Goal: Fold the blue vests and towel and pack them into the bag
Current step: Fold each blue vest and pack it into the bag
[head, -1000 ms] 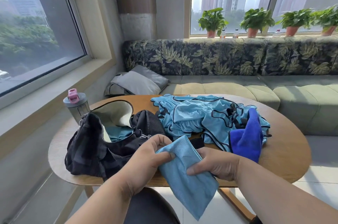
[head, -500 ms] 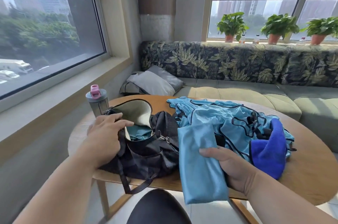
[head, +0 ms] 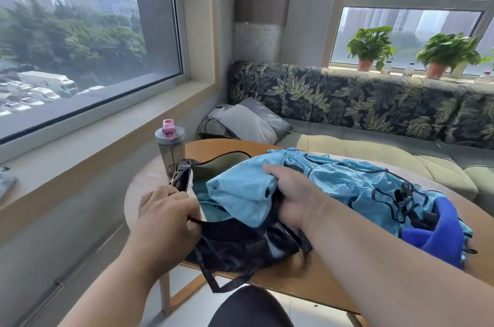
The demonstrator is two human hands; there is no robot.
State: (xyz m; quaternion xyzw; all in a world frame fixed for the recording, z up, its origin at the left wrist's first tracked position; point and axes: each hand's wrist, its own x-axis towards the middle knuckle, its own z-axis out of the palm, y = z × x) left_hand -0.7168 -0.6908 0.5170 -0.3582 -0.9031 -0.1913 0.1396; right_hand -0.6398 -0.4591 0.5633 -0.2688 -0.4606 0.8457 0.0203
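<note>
Since half a second ago the right hand (head: 291, 194) has carried the folded light-blue vest (head: 238, 197) from the desk (head: 320, 281) edge over the open black fabric bag (head: 235, 244), grip clasping it. The left hand (head: 165, 217) now pinches the bag's rim. The bag's inside is mostly hidden.

A black bag (head: 235, 241), light blue vests (head: 347, 182) trimmed in dark piping and a royal blue towel (head: 438, 236) on a tan wood-grain counter (head: 307, 281); behind, a dark leaf-print sofa back (head: 347, 97).
</note>
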